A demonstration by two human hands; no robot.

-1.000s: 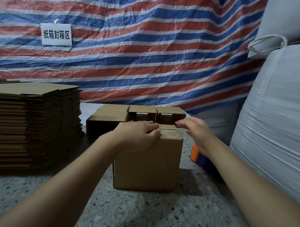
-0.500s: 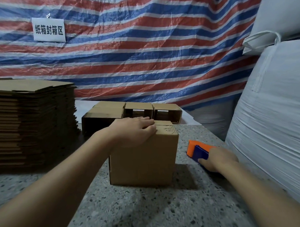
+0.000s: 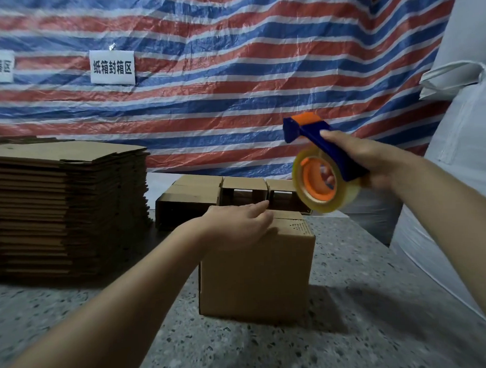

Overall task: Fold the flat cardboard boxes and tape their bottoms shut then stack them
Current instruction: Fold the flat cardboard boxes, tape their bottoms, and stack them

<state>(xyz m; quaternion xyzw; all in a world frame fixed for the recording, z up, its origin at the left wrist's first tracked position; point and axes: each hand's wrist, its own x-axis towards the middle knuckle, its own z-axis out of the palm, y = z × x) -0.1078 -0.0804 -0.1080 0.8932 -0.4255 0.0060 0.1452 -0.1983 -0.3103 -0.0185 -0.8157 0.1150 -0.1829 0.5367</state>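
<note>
A folded brown cardboard box [image 3: 256,274] stands on the speckled stone table [image 3: 351,317] in the middle. My left hand [image 3: 237,225] lies flat on its top flaps, pressing them down. My right hand [image 3: 365,160] is raised to the right above the box, gripping a blue and orange tape dispenser [image 3: 318,164] with a roll of clear tape. Behind the box three folded boxes [image 3: 228,196] lie in a row with their open sides toward me. A tall stack of flat cardboard [image 3: 63,206] stands at the left.
A red, white and blue striped tarp [image 3: 232,74] with white paper signs [image 3: 112,67] hangs behind the table. Big white woven sacks [image 3: 457,190] crowd the right side, close to the table's right edge.
My right hand went from the box top to the tape dispenser on the table and has lifted it into the air. My left hand stayed on the box.
</note>
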